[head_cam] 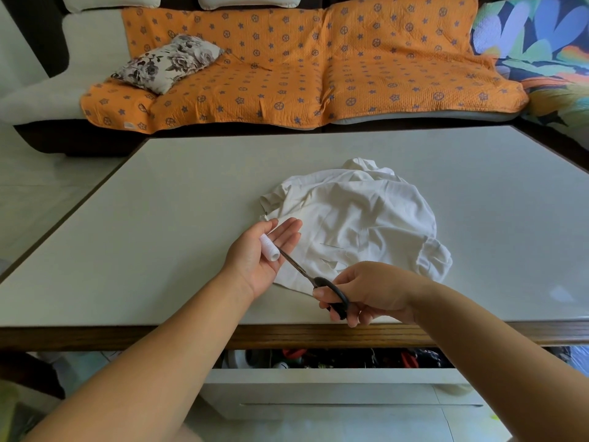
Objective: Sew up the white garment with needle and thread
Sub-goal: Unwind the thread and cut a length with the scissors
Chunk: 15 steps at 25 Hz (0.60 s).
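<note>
Sewing looks barely begun. The soft, crumpled white garment (360,218) lies mid-bench (159,218), with no stitching visible, and a thin dark line on it may be the needle (331,245). The left hand (258,260) lies palm-up, fingers straight, cradling a small white spool (270,248). The right hand (373,291) curls its fingers through the black loops of the scissors (299,266), whose slim metal tips are at the spool. Thread probably still needs cutting and threading.
</note>
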Motion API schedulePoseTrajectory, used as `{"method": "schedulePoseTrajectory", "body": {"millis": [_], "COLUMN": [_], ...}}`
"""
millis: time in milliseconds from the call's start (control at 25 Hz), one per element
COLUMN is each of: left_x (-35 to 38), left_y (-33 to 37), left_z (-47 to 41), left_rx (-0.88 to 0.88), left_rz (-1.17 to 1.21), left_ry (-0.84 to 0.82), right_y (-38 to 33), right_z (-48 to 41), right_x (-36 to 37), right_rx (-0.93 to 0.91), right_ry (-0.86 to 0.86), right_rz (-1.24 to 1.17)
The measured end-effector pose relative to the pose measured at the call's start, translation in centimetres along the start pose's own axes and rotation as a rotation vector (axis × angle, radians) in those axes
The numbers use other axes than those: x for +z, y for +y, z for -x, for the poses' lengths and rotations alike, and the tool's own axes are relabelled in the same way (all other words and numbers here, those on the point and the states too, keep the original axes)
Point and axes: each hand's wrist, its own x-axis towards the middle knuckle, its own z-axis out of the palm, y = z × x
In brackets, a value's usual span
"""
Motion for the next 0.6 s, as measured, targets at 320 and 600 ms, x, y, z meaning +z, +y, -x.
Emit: {"method": "schedulePoseTrajectory", "body": {"millis": [320, 600], "left_x": [-0.1, -0.3], "left_y": [-0.1, 0.2], "left_z": [-0.2, -0.4], "left_rx": [0.003, 0.006], "left_rz": [-0.001, 0.013], "left_ry": [0.001, 0.002], "right_y": [-0.5, -1.1], "right_z": [1.2, 1.8], "right_x": [-1.0, -2.1], "right_rx": [0.003, 0.043], "right_ry": [0.041, 0.020], "right_rz": [0.088, 0.178]}}
